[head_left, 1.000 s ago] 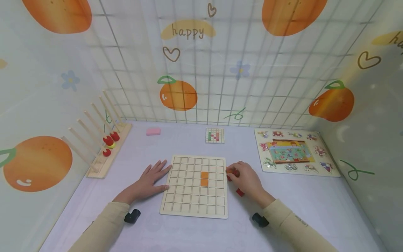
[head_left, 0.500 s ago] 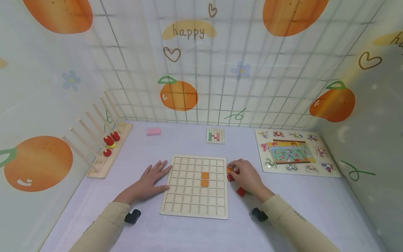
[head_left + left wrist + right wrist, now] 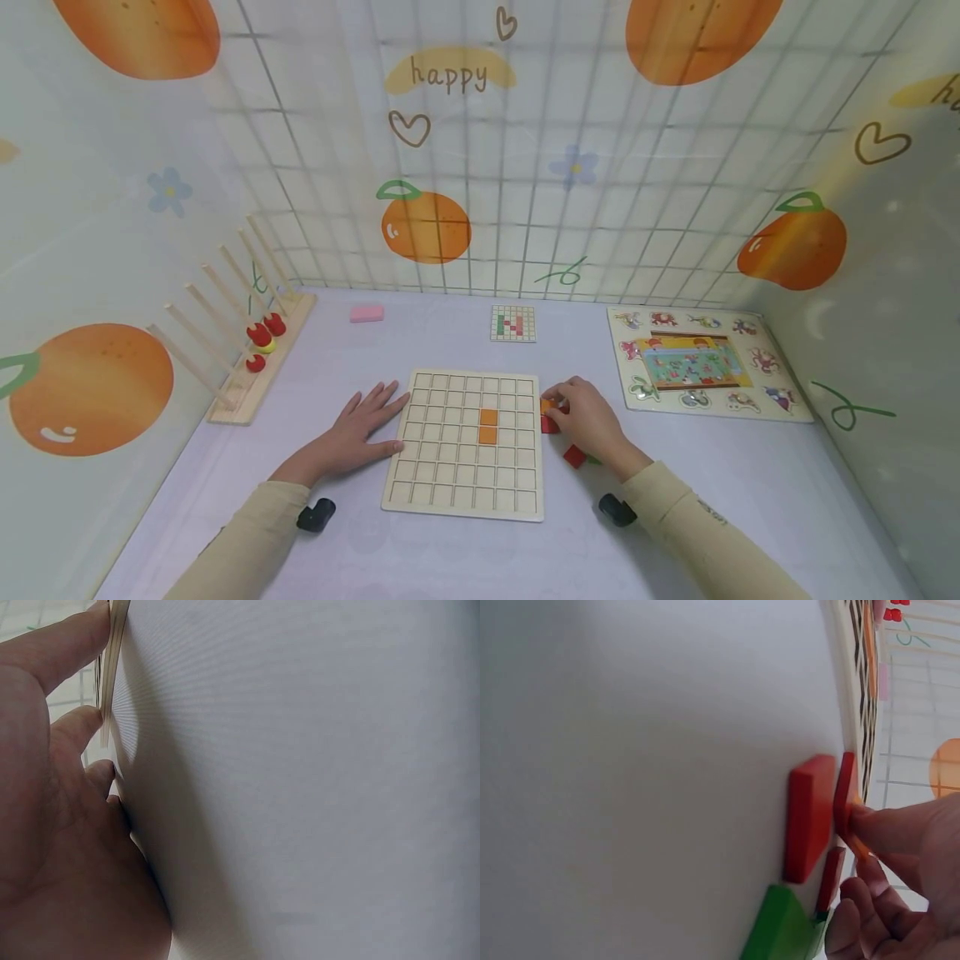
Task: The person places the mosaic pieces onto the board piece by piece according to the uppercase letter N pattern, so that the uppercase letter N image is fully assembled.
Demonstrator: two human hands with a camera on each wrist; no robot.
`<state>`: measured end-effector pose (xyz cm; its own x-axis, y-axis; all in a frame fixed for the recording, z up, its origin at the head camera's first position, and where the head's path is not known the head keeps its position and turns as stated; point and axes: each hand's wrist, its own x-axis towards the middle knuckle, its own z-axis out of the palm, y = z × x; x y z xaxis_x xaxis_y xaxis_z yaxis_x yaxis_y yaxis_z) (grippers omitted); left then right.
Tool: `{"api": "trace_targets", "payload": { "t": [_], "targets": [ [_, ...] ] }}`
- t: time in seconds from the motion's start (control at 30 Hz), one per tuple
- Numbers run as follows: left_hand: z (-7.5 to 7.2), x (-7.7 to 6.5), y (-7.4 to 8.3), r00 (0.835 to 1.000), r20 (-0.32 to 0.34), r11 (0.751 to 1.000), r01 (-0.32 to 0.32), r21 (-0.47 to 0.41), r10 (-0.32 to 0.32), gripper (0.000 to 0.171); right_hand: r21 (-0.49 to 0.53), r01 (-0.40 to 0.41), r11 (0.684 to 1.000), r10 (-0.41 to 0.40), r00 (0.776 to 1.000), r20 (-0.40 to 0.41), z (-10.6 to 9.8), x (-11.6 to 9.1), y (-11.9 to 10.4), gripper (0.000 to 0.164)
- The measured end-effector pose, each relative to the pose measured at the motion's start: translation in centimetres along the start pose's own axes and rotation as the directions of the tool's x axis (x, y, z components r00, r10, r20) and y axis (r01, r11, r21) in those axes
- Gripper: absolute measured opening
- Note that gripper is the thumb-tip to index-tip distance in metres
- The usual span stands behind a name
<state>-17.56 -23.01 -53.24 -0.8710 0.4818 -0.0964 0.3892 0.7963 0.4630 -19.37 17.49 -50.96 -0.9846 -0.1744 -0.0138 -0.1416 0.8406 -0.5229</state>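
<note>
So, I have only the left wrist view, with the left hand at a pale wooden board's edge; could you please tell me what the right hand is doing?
Observer: The right hand pinches a flat orange square tile just off the right edge of the pale wooden grid board.
Operator: Thank you; does the board hold any tiles?
Observer: Yes, two orange square tiles, in neighbouring cells of one column.
Operator: And is there a printed card nearby?
Observer: Yes, a small square card with a coloured grid pattern lies beyond the board's far edge.

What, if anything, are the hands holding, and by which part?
The right hand pinches an orange tile, apparently by its edges; the left hand holds nothing.
</note>
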Motion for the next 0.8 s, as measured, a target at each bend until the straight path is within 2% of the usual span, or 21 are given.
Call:
{"api": "trace_targets", "payload": {
  "t": [0.33, 0.6, 0.8],
  "targets": [
    [0.17, 0.02, -0.18, 1.000, -0.001, 1.000, 0.003, 0.003, -0.003, 0.083, -0.017, 0.018, 1.000, -0.017, 1.000, 0.021, 0.00, -0.22, 0.16, 0.018],
    [0.17, 0.03, -0.13, 1.000, -0.005, 1.000, 0.004, -0.005, -0.004, 0.083, 0.019, -0.001, 1.000, 0.001, 1.000, 0.028, -0.32, -0.23, 0.12, 0.021],
    [0.13, 0.02, -0.08, 1.000, -0.002, 1.000, 0.007, -0.006, -0.007, 0.082, 0.033, 0.006, 0.999, -0.007, 1.000, 0.023, -0.56, -0.46, 0.02, 0.014]
  ]
}}
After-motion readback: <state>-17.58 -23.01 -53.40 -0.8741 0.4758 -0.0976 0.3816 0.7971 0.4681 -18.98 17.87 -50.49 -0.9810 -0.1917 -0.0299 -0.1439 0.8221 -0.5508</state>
